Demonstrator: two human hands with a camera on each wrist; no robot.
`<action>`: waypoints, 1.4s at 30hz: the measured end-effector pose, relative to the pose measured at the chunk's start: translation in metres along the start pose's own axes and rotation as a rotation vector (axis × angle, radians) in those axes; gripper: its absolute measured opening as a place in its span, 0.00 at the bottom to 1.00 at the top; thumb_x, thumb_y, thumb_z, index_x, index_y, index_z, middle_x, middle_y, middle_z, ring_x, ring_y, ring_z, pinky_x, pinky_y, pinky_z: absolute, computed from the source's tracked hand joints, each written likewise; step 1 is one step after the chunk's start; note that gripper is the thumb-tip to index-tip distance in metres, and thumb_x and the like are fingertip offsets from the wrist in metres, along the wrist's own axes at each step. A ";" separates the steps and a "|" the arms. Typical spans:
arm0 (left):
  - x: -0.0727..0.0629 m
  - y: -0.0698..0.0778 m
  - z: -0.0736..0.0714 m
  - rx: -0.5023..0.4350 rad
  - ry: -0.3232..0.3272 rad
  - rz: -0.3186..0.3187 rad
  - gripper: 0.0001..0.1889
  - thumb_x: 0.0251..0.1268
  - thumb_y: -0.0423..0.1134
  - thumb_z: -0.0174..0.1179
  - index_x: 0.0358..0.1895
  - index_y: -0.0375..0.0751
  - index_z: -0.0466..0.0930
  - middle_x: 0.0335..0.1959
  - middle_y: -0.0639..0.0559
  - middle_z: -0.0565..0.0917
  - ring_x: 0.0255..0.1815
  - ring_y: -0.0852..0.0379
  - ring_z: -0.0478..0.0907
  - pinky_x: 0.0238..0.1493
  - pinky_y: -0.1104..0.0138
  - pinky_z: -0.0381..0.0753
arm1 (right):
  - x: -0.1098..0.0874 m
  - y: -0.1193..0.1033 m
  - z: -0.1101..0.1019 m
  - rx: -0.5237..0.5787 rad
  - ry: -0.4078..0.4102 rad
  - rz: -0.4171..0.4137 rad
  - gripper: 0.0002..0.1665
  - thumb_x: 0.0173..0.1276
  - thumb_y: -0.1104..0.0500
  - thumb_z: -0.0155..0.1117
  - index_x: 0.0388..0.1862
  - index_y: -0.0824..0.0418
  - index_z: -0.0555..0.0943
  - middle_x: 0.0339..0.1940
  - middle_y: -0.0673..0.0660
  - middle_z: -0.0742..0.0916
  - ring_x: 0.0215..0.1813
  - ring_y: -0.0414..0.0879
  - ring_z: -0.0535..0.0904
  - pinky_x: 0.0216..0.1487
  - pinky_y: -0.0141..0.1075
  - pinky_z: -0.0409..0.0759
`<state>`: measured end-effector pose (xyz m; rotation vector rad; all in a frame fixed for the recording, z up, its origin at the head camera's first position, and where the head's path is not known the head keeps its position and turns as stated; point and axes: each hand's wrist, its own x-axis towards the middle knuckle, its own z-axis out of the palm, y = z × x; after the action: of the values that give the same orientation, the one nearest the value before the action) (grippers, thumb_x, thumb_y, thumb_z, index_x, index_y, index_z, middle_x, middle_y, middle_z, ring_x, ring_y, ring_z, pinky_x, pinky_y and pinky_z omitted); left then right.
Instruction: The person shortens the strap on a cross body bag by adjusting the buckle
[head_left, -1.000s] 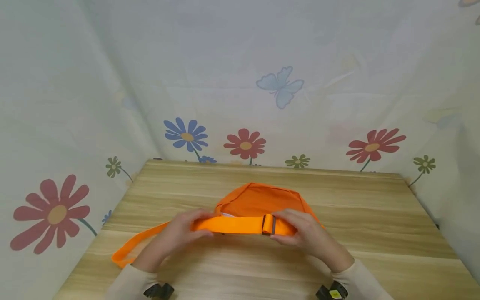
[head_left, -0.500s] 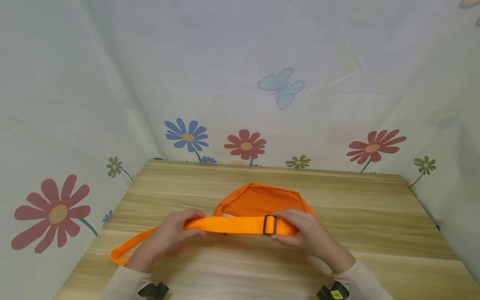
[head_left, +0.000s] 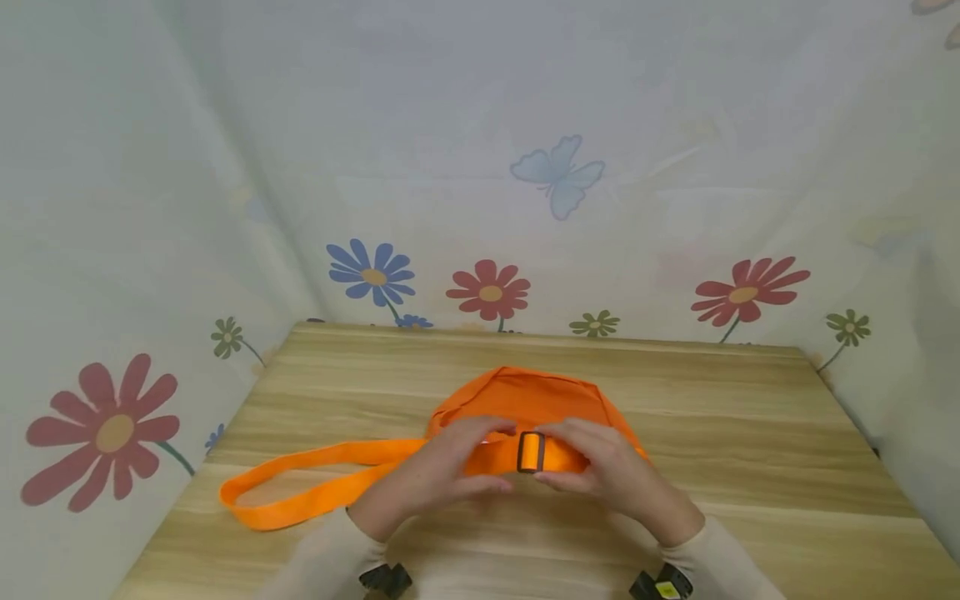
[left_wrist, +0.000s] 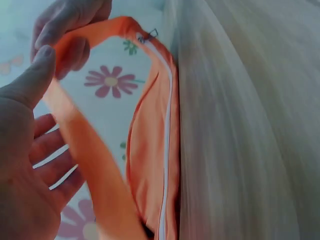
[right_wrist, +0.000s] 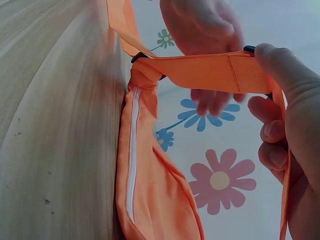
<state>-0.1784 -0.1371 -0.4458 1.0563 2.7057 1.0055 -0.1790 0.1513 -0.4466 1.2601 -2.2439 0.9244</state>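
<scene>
An orange zippered bag (head_left: 540, 396) lies on the wooden table, its webbing strap (head_left: 288, 510) looping out to the left. My right hand (head_left: 611, 467) pinches the strap between thumb and fingers beside a dark slider buckle (head_left: 531, 452). Just left of the buckle is my left hand (head_left: 450, 468), its thumb and fingers spread around the strap without gripping it. In the left wrist view, those relaxed fingers (left_wrist: 52, 150) lie behind the webbing. The bag's white zipper (right_wrist: 132, 150) is visible in the right wrist view, with a second dark buckle (right_wrist: 140, 57) near its end.
The wooden table (head_left: 750, 433) extends around the bag on all sides. A pale cloth backdrop (head_left: 450, 167) printed with flowers and a butterfly hangs behind it and along both sides.
My left hand has first slid left along the strap, then moved right toward the buckle, its fingers loosened. More of the strap loop shows at left. My right hand stays nearly in place.
</scene>
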 end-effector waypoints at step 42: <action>0.012 0.011 0.020 -0.290 0.127 -0.031 0.29 0.74 0.49 0.71 0.74 0.53 0.72 0.69 0.60 0.83 0.67 0.58 0.79 0.76 0.52 0.78 | -0.004 0.007 -0.010 0.004 -0.003 -0.021 0.18 0.72 0.52 0.78 0.56 0.57 0.87 0.43 0.47 0.87 0.40 0.36 0.79 0.44 0.23 0.80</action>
<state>-0.1757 -0.1124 -0.4532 0.9237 2.5515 1.4499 -0.1825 0.1632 -0.4449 1.2857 -2.2282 0.9208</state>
